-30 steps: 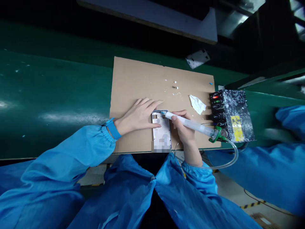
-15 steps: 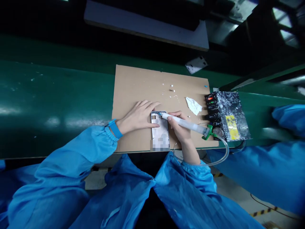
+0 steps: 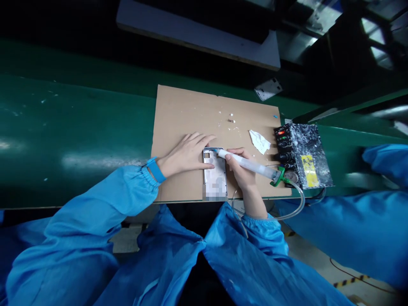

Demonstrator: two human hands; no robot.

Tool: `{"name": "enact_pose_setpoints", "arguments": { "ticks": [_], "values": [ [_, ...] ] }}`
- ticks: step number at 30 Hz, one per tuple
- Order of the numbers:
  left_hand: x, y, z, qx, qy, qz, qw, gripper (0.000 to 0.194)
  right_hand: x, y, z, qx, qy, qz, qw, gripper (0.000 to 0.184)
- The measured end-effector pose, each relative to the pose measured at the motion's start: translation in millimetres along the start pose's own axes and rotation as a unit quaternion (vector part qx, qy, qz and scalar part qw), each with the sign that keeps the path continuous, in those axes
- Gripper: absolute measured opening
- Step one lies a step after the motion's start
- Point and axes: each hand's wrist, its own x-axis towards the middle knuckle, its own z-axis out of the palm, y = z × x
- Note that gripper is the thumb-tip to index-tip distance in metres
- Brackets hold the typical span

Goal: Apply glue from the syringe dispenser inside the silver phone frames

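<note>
A pale phone frame (image 3: 215, 176) lies on a cardboard sheet (image 3: 181, 114) at the table's front edge, its lower end blurred out. My left hand (image 3: 188, 155) steadies it, thumb across its left side and index finger by the upper left corner. In my right hand (image 3: 241, 168) is a clear dispensing syringe (image 3: 251, 165) with white contents, held slantwise like a pen. Its blue tip (image 3: 216, 150) is at the frame's top edge; whether it touches cannot be told. A green cap (image 3: 278, 176) joins the syringe to a clear hose (image 3: 301, 197).
Right of the cardboard stands a white-spattered black dispenser box (image 3: 310, 148) with knobs and a gauge. A crumpled white wipe (image 3: 259, 141) and small white bits lie on the cardboard. Another phone frame (image 3: 268, 89) rests behind it. A co-worker's blue sleeve (image 3: 387, 159) shows at right.
The whole view has shifted slightly. Both hands keep their hold, and the syringe tip stays near the frame's top edge.
</note>
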Motion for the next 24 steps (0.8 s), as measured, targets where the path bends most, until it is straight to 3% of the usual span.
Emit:
{"name": "enact_pose_setpoints", "arguments": {
  "ticks": [15,24],
  "values": [
    [-1,6,-6.8,-0.002,-0.013,-0.007,1.0,0.088,-2,-3,1,0.003,0.002,-0.002,1.0,0.049],
    [-3,8,-7.5,0.007,-0.012,-0.014,1.0,0.088,-7,-2,-2,-0.027,0.0,-0.031,0.999,0.033]
  ]
}}
